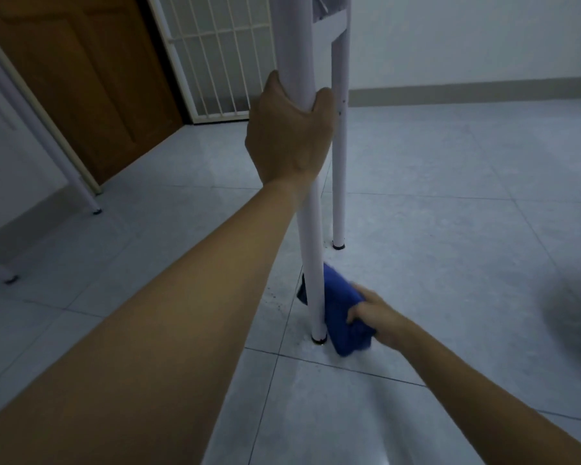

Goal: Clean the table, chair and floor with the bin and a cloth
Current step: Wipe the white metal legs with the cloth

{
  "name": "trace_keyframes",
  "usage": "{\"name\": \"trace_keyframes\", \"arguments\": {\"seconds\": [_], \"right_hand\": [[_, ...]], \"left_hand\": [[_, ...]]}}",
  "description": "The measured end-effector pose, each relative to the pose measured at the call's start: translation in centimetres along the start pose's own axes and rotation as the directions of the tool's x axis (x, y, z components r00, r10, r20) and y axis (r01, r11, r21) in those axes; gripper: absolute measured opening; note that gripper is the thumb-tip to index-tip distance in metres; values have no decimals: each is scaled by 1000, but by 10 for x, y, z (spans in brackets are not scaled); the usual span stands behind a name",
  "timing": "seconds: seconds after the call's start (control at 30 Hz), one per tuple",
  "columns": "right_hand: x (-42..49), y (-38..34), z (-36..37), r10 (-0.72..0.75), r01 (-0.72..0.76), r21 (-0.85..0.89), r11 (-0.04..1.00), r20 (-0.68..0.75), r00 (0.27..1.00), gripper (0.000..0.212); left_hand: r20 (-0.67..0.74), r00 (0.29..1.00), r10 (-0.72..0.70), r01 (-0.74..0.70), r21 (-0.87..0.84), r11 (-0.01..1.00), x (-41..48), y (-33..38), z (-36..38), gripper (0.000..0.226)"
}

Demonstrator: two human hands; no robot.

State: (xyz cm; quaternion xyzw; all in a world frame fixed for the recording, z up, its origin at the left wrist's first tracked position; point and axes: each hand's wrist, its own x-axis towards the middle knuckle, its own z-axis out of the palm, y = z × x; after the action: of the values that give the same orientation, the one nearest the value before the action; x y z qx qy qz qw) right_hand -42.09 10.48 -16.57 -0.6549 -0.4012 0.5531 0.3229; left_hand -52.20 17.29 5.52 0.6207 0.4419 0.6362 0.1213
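While the left hand (291, 135) grasped a white leg (311, 229) partway up, fingers wrapped round it, the right hand (374, 317) clutched a bunched blue cloth (341, 307) against that leg's lower end, down at the tiled floor (450, 196). 1 second leg (339, 196) stood just behind. A brown door (91, 78) and white grille (215, 55) stood at the floor's far edge.
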Motion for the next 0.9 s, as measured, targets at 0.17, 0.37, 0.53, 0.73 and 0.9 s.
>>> {"name": "trace_keyframes", "arguments": {"seconds": [0.17,0.37,0.53,0.73,0.9], "right_hand": [[-31,-103,-8,-478,484,63,873,-81,874,73],[-54,-81,46,-560,633,91,769,-384,735,53],[-54,-57,30,-407,443,122,888,-241,881,51],[-90,-126,36,-853,753,-448,483,-436,288,45],[-75,-163,18,-989,-34,-989,-143,142,51,61]], "left_hand": [[216,975,47,-68,92,993,4,2,-20,21],[385,922,39,29,-168,985,39,20,-44,66],[406,913,-49,146,-212,966,66,59,-32,27],[425,900,-94,212,-239,947,65,59,-30,31],[611,767,-196,264,-22,964,76,71,-53,20]]}}
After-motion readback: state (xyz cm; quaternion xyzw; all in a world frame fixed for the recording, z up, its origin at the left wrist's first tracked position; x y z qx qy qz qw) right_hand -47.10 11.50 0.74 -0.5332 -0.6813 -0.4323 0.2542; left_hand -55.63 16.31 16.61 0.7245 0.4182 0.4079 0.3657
